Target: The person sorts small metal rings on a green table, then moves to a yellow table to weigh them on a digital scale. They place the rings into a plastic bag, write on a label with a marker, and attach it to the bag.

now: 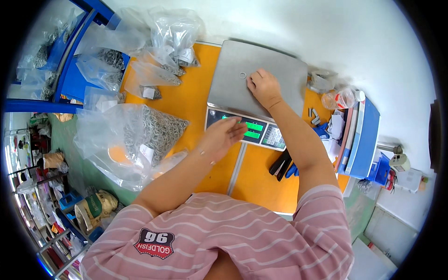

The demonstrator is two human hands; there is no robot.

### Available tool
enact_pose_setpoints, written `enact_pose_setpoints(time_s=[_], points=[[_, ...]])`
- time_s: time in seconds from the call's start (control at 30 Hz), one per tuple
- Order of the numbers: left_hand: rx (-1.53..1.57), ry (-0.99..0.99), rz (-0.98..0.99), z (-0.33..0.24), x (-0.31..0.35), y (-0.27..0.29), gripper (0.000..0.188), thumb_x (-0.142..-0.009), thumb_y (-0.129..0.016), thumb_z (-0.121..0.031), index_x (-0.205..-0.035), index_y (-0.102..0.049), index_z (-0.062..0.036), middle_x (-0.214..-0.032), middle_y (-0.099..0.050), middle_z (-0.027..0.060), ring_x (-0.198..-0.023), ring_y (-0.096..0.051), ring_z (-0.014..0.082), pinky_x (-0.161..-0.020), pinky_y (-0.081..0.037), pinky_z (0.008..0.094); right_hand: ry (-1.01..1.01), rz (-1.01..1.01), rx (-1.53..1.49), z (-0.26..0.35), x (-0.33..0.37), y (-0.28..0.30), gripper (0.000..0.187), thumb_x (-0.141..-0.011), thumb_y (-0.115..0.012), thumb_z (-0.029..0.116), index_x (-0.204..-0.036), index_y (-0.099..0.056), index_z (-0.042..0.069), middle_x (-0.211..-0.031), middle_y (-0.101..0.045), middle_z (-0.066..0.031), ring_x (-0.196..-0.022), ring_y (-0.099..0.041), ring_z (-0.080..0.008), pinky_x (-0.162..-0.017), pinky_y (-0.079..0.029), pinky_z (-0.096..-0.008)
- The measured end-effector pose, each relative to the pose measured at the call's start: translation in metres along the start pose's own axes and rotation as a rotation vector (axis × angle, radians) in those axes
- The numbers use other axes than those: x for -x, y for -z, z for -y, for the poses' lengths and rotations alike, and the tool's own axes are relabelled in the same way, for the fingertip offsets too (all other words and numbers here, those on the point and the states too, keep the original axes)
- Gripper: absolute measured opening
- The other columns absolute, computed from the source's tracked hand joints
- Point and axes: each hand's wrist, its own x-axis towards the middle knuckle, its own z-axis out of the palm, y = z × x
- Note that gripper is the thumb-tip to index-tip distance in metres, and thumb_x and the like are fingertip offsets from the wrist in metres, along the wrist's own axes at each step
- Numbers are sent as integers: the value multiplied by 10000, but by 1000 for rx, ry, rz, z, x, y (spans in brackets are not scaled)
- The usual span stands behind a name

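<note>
Head: ring (242,77) beside right grip (264,87)

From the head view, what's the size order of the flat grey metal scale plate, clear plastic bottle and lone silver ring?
1. Flat grey metal scale plate, clearly largest.
2. Clear plastic bottle, much smaller.
3. Lone silver ring, tiniest, lying on the plate.

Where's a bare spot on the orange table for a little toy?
Bare orange tabletop shows between the left forearm and the black tool, and in a strip between the digital scale and the bag of metal rings. It's crowded right of the scale, with a plastic bottle and folders.
</note>
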Motion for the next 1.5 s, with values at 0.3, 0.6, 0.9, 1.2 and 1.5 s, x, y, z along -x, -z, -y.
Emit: enact_pose_setpoints(time_s=[0.3,0.6,0.9,1.2,1.5], points=[[536,129,371,-15,-79,-21,358,-933,-341,-243,-1160,-425,21,-1169,-479,199,-1095,-478,327,-957,-388,418,-274,-128,-422,60,-5,41,83,-733,-634,125,-767,-606,54,-744,-585,-107,-669,-572,-285,-579,-466,-351],[739,278,106,-10,-66,-23,204,-888,-455,-186,-962,-532,-12,-956,-562,138,-926,-560,263,-711,-513,360,-458,-149,-429,35,14,58,156,-781,-603,112,-923,-625,54,-1000,-597,-140,-953,-525,-333,-843,-413,-405],[703,206,126,-8,-53,-6,157,-883,-474,-134,-898,-534,11,-812,-569,120,-711,-597,227,-639,-536,317,-313,179,-217,-16,27,53,119,-677,-639,17,-791,-653,48,-905,-594,-117,-879,-539,-343,-775,-445,-383],[659,168,76,-4,-48,-5,205,-915,-418,-134,-989,-511,32,-971,-548,187,-932,-561,312,-816,-512,409,-595,120,-309,5,25,70,121,-675,-624,5,-792,-649,21,-802,-584,-142,-802,-573,-288,-685,-459,-370],[602,173,38,-2,-40,-8,208,-921,-406,-135,-980,-512,34,-953,-558,180,-886,-581,286,-781,-524,382,-372,116,-320,19,52,59,101,-688,-599,-24,-773,-634,15,-833,-570,-152,-797,-559,-324,-697,-462,-377]])
